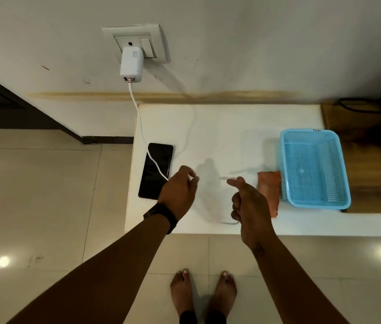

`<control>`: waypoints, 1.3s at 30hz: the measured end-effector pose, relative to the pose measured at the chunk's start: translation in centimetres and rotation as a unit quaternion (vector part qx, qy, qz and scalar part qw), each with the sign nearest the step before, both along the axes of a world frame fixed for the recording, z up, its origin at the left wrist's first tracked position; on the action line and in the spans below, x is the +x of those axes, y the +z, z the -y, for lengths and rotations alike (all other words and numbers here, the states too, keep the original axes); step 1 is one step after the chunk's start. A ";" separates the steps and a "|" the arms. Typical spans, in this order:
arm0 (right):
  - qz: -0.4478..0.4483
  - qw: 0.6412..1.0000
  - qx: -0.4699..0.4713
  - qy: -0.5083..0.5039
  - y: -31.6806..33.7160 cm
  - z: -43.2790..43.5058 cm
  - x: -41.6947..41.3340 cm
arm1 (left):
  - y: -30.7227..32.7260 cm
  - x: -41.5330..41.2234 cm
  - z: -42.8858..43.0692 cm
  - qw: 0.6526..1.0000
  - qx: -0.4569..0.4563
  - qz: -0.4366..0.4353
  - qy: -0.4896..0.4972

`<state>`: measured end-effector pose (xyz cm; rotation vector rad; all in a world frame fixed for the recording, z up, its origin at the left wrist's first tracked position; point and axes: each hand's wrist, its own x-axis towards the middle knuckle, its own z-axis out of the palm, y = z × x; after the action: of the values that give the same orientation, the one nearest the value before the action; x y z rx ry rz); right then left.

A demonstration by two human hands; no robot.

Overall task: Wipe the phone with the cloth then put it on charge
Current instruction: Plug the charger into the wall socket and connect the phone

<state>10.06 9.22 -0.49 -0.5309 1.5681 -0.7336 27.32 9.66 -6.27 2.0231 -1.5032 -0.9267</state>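
Head view: plug [228, 178] is pinched in right fingers [233, 182]; phone [155, 170] lies left, long axis up-frame, nearer cable-pinching left hand [180, 191].

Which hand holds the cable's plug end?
The right hand: the plug tip of the cable sticks out past its thumb. The left hand pinches the cable farther back, beside the phone.

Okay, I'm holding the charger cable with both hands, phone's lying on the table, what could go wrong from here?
1. The cable lies across the phone, which sits near the table's left edge; pulling the cable could drag it off.
2. The left hand and right hand stretch the cable, so a tug might strain the charger in the wall socket.
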 end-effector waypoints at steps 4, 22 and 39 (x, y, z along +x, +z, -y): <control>0.027 0.999 0.014 -0.015 0.5 -1.9 1.3 | -0.4 -0.9 3.0 0.991 0.009 -0.037 0.128; 0.137 0.988 0.052 0.047 0.9 -5.3 3.3 | -1.5 6.5 2.5 0.923 0.303 0.154 0.179; 0.085 0.994 0.005 0.068 1.7 -4.1 4.7 | 2.8 3.5 2.3 0.698 0.156 -0.629 0.304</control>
<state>14.73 13.34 1.20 -0.5474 1.3628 -0.6496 30.83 7.34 -3.47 1.2202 0.0919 -1.7324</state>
